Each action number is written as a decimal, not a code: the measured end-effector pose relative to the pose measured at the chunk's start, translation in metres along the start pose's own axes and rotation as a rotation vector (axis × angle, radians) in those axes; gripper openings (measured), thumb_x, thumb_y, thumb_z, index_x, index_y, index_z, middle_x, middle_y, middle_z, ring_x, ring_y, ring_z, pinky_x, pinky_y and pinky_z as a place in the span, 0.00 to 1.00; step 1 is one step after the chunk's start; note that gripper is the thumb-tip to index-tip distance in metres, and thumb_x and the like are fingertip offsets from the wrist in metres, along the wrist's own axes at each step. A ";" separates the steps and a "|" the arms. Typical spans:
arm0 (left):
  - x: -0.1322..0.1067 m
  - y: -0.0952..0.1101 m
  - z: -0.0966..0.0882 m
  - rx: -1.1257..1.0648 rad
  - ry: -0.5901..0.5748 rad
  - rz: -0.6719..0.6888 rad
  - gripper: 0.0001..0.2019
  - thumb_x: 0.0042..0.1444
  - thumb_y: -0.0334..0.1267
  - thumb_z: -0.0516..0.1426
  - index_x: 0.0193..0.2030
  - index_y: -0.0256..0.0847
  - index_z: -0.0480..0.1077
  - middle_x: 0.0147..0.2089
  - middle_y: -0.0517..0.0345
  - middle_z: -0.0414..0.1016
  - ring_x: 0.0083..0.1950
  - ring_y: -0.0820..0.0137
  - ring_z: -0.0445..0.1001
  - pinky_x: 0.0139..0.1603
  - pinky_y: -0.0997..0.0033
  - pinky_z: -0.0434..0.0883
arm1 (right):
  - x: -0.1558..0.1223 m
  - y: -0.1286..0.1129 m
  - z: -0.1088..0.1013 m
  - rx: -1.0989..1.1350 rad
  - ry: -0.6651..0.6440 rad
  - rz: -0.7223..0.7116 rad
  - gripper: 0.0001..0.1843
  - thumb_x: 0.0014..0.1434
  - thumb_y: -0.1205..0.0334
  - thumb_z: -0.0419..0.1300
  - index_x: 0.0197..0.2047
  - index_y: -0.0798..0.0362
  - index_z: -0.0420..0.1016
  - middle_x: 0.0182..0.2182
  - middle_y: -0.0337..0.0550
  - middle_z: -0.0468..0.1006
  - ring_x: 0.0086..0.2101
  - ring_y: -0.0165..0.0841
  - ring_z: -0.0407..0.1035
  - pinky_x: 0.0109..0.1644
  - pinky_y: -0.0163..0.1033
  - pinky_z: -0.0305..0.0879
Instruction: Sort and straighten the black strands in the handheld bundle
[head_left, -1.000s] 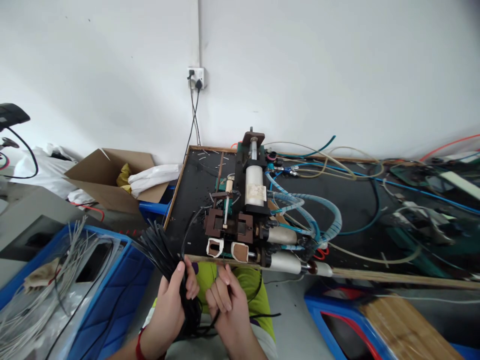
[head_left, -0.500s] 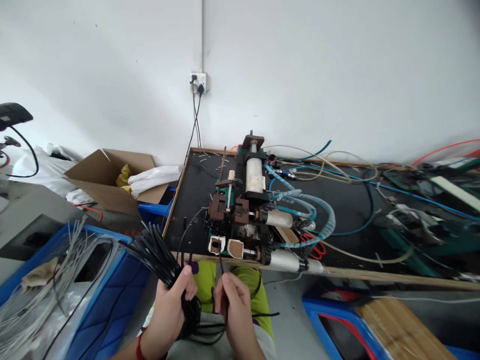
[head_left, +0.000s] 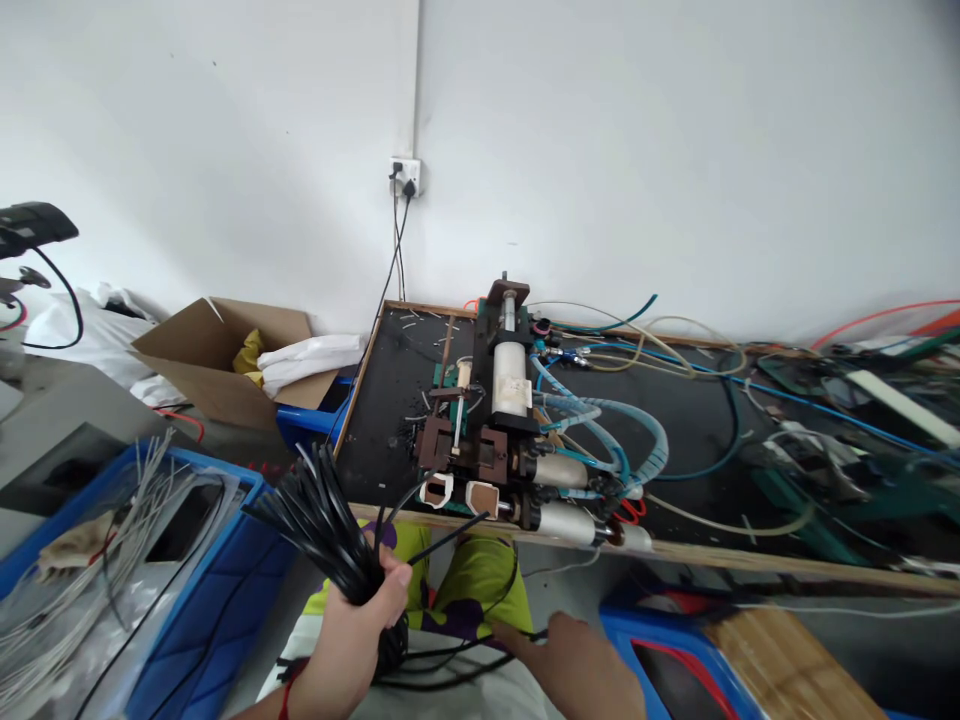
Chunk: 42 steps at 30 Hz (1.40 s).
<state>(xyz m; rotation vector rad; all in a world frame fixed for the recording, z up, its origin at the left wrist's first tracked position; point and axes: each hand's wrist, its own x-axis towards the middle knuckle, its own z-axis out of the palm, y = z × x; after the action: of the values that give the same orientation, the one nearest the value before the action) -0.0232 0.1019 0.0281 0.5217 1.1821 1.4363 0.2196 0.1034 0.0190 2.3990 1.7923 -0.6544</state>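
Observation:
My left hand is closed around a thick bundle of black cables, whose cut ends fan out up and to the left. Two loose cable ends stick out past its thumb toward the machine. Lower right, my right hand is slightly blurred, with thumb and fingers closed on a black cable that runs back below the bundle. Ahead of both hands is a pneumatic clamping machine with metal cylinders and brown jaws. Its two front white-edged blocks stand apart with a gap between them.
The machine sits on a black bench with a wooden rim. Blue air hoses loop to its right. A blue crate of pale wires stands left, behind it an open cardboard box. Another blue crate is lower right.
My right hand has moved right and down, away from the front blocks, drawing a cable with it. My left hand has shifted slightly right with the bundle. The view has tilted a little.

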 end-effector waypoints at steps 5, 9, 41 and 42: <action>-0.002 -0.005 -0.004 0.063 -0.046 0.032 0.17 0.50 0.46 0.71 0.29 0.40 0.69 0.22 0.67 0.62 0.22 0.77 0.57 0.24 0.74 0.59 | -0.018 -0.047 -0.034 0.362 0.013 -0.316 0.25 0.61 0.39 0.58 0.44 0.51 0.82 0.35 0.58 0.84 0.39 0.55 0.79 0.43 0.54 0.71; -0.002 -0.007 -0.005 0.190 -0.136 0.063 0.15 0.56 0.47 0.67 0.30 0.40 0.72 0.24 0.62 0.67 0.26 0.72 0.63 0.30 0.71 0.64 | -0.027 -0.101 -0.030 1.051 0.092 -0.681 0.15 0.69 0.51 0.54 0.43 0.49 0.79 0.42 0.50 0.82 0.44 0.42 0.76 0.48 0.42 0.71; 0.023 0.020 0.018 -0.127 -0.003 0.019 0.16 0.57 0.48 0.67 0.38 0.38 0.71 0.22 0.69 0.58 0.23 0.77 0.55 0.24 0.73 0.58 | 0.003 -0.136 0.035 2.443 -0.768 -0.223 0.19 0.61 0.54 0.69 0.25 0.51 0.67 0.13 0.23 0.48 0.17 0.24 0.30 0.20 0.31 0.42; 0.023 0.020 0.018 -0.124 -0.001 0.021 0.16 0.57 0.48 0.67 0.38 0.38 0.71 0.22 0.69 0.59 0.23 0.76 0.55 0.24 0.73 0.58 | 0.003 -0.136 0.035 2.439 -0.775 -0.209 0.19 0.61 0.54 0.69 0.25 0.51 0.66 0.13 0.23 0.48 0.17 0.24 0.30 0.20 0.31 0.43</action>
<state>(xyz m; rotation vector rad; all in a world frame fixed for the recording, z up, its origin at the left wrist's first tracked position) -0.0233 0.1326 0.0457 0.4501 1.0821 1.5165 0.0837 0.1383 0.0117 -0.3524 -0.0498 1.9465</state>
